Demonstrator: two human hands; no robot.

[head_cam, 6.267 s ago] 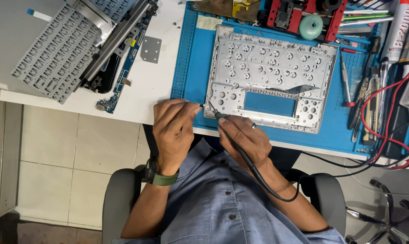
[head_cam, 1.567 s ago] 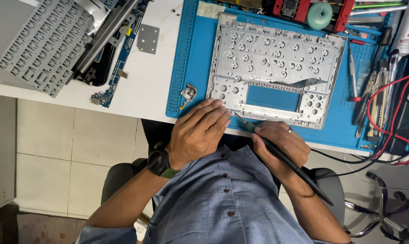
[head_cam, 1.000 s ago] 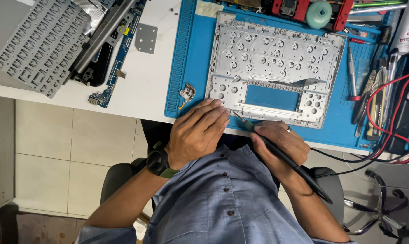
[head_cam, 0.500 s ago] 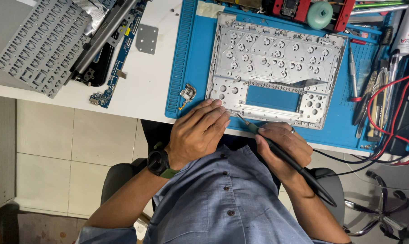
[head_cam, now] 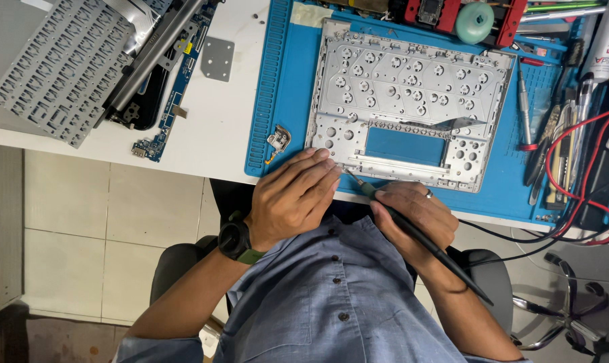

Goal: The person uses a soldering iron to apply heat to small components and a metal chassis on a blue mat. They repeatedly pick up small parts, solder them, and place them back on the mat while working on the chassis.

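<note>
Frame (head_cam: pixel 412 107) lies on blue mat (head_cam: pixel 284 87), centre-top. Right hand (head_cam: pixel 415 215) grips iron (head_cam: pixel 419 235), tip at frame's lower-left edge; left hand (head_cam: pixel 294 198) rests flat beside it, holding nothing.

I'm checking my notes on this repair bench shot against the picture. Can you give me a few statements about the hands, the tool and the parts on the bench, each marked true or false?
1. The right hand holds a thin black tool with its tip at the near edge of the silver keyboard frame. True.
2. The left hand is lifted well clear of the bench. False: its fingertips rest at the frame's near left corner on the blue mat.
3. The grey keyboard panel lies on the blue mat. False: it lies off the mat, at the far left of the white table.
4. A dark watch sits on the left wrist. True.
5. A small loose metal part lies on the mat beside the left hand. True.
</note>
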